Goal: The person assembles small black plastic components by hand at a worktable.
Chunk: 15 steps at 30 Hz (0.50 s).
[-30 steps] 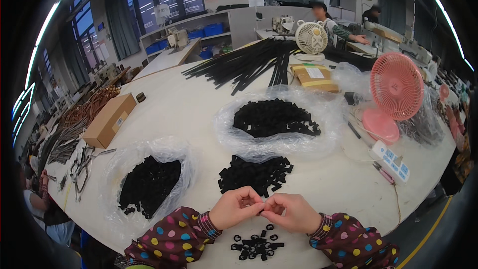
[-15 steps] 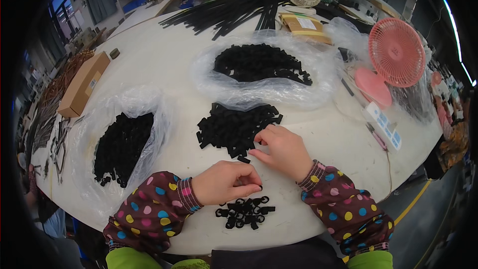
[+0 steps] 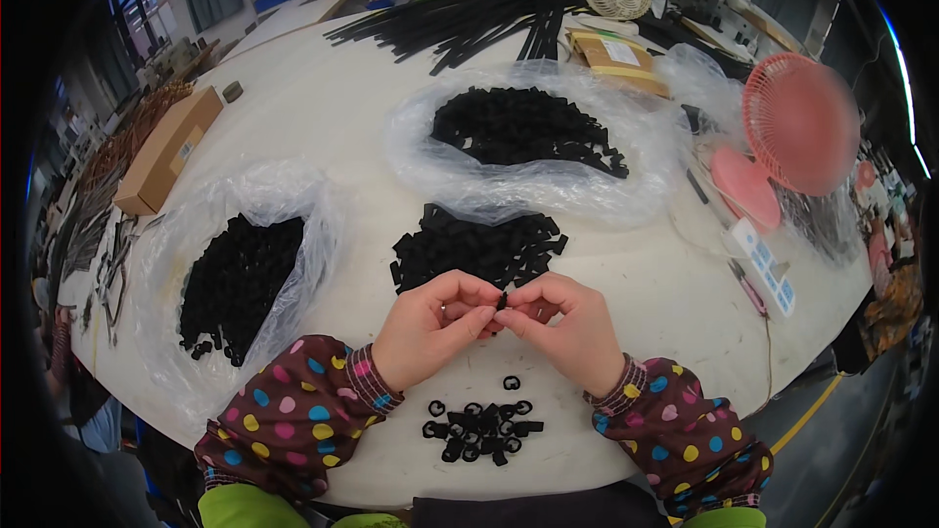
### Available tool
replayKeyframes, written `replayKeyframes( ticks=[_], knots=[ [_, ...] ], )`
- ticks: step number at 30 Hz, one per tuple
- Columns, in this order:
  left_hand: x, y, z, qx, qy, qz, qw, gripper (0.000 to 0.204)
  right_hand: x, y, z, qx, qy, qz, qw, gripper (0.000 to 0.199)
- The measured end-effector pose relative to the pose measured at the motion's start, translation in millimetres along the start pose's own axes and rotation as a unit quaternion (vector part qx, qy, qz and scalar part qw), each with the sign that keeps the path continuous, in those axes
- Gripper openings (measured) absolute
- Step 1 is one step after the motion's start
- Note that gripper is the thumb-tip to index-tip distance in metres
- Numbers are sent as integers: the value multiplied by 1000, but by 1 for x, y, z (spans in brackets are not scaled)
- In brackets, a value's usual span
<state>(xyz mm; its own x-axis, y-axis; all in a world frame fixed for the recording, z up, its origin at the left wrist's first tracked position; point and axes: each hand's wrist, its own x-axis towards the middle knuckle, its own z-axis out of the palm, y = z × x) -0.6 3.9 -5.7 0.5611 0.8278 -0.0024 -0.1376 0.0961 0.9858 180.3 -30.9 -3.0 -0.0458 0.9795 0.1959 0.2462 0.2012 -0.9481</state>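
Fingertips pressed together, my left hand (image 3: 430, 330) and my right hand (image 3: 575, 332) meet over the table's middle. Both pinch one small black piece (image 3: 503, 301), mostly covered by the fingers. Just beyond them spreads a loose pile of short black strip pieces (image 3: 469, 242). On my side of the hands lies a small cluster of black pieces with round, ring-like ends (image 3: 479, 427). One single ring-shaped piece (image 3: 512, 383) rests apart, between that cluster and my hands.
A clear plastic bag (image 3: 411, 161) of black pieces lies beyond the pile, another bag (image 3: 161, 284) at left. Around the edges are a cardboard box (image 3: 168, 152), long black strips (image 3: 440, 24), a pink fan (image 3: 797, 122), a white power strip (image 3: 763, 264) and pink-handled snips (image 3: 748, 286).
My right hand has left the pile and met my left, which moved up and away from the cluster. Both now grip a small black piece. A single ring-shaped piece shows below them.
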Motion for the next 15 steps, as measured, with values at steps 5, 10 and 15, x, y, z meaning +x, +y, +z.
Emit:
replayKeyframes(
  ticks=[5,10,15],
  knots=[
    [-1,5,-1,157,15,46,986,13,-1,3,1,-97,13,-84,992,9],
    [-2,4,-2,288,39,130,948,13,-7,-1,5,-153,9,-107,982,9],
    [-2,0,-6,476,42,273,835,18,-6,-3,3,-103,-4,-71,992,10]
  ],
)
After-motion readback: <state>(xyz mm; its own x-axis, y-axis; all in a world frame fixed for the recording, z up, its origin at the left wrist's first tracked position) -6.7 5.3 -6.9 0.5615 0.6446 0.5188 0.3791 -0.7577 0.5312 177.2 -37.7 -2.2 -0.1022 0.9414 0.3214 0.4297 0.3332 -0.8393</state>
